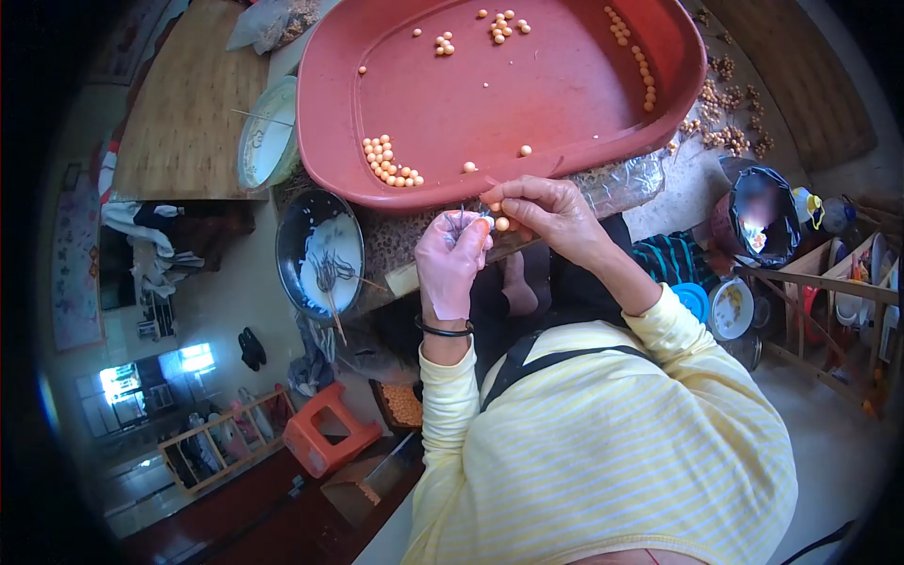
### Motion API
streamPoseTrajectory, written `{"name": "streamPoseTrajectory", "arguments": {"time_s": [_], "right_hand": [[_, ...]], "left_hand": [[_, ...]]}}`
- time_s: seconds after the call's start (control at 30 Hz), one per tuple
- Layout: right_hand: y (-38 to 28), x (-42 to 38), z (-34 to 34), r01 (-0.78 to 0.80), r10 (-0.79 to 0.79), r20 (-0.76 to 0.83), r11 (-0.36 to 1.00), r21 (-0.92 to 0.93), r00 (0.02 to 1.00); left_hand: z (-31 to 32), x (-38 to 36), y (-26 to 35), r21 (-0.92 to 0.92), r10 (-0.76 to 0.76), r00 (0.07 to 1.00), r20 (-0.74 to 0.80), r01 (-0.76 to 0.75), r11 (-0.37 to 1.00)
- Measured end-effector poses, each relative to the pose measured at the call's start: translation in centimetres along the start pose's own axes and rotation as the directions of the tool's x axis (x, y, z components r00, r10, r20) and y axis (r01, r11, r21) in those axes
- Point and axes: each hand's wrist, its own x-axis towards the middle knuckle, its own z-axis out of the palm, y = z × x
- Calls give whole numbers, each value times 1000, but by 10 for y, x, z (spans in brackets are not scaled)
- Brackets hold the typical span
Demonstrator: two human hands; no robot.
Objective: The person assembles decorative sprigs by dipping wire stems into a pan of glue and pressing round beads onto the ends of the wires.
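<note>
My left hand (450,259), with a black band at the wrist, is closed on a bundle of thin dark stems. My right hand (548,215) pinches a small orange ball (502,224) or its stem beside the left fingertips; which of the two is too small to tell. Both hands are close together, in front of the near rim of a large red tub (414,200). Inside the tub lie several orange balls (384,156), grouped at the near left, far edge and right side.
A dark pan (295,247) with white liquid and stems sits left of my hands. Beyond it is a pale bowl (266,132) with a stick across. Ball clusters (730,108) lie right of the tub. An orange stool (330,428) stands lower left, a lined bin (765,217) at right.
</note>
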Motion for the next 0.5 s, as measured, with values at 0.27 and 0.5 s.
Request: {"name": "streamPoseTrajectory", "arguments": {"time_s": [0.27,0.5], "right_hand": [[-2,1,4,59,-60,-21,998,-36,998],[4,2,5,105,-106,8,994,32,994]], "left_hand": [[3,0,3,69,-10,1000,-9,11,998],[2,0,0,101,1,1000,-27,2,995]]}}
